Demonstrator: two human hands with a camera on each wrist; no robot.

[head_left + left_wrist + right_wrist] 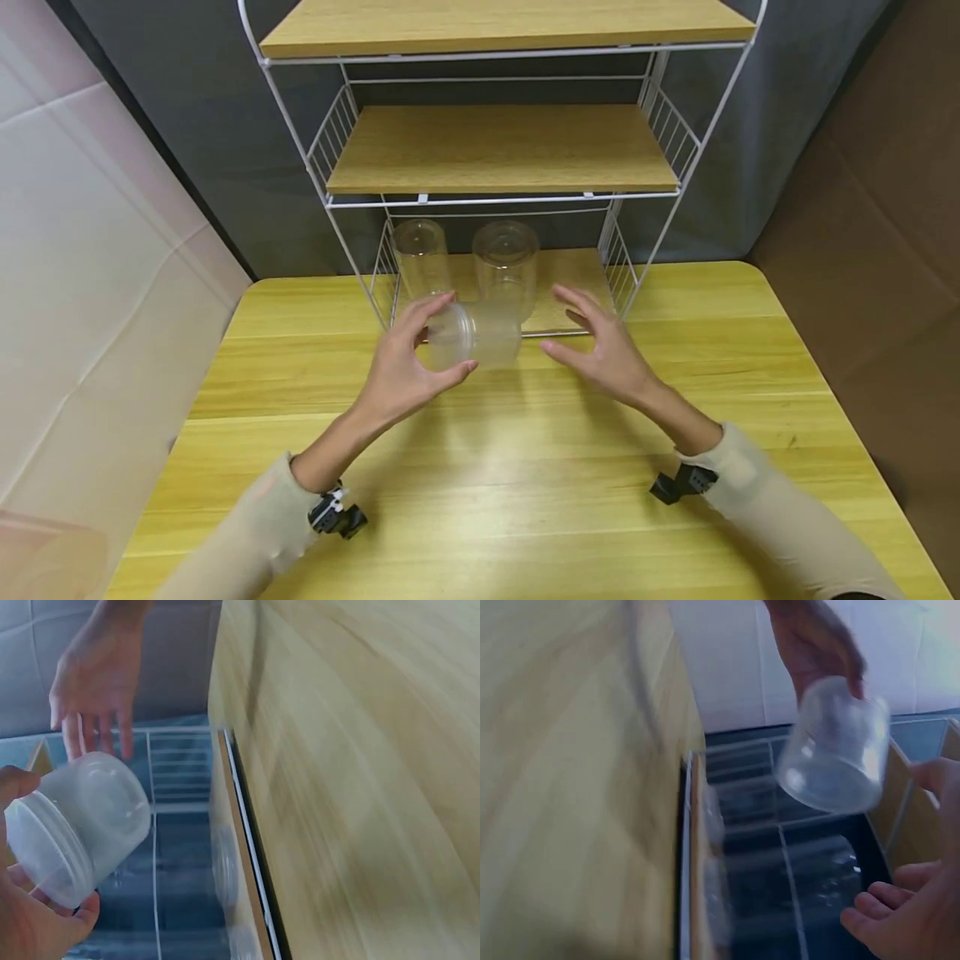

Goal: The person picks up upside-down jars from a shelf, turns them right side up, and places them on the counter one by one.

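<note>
A translucent plastic jar with a ridged lid is held on its side in front of the rack's lowest shelf. My left hand grips it round the lid end, with fingers above and thumb below. In the left wrist view the jar's bare base points away from that palm. My right hand is spread apart from the base, fingers relaxed, holding nothing. Behind the jar, two clear containers, a narrower one at left and a wider one, stand on the lowest shelf.
A white wire rack with wooden shelves stands at the back of the yellow wood-grain table. Its middle shelf overhangs the containers. Wire side panels close off the rack's sides. A brown panel flanks the right.
</note>
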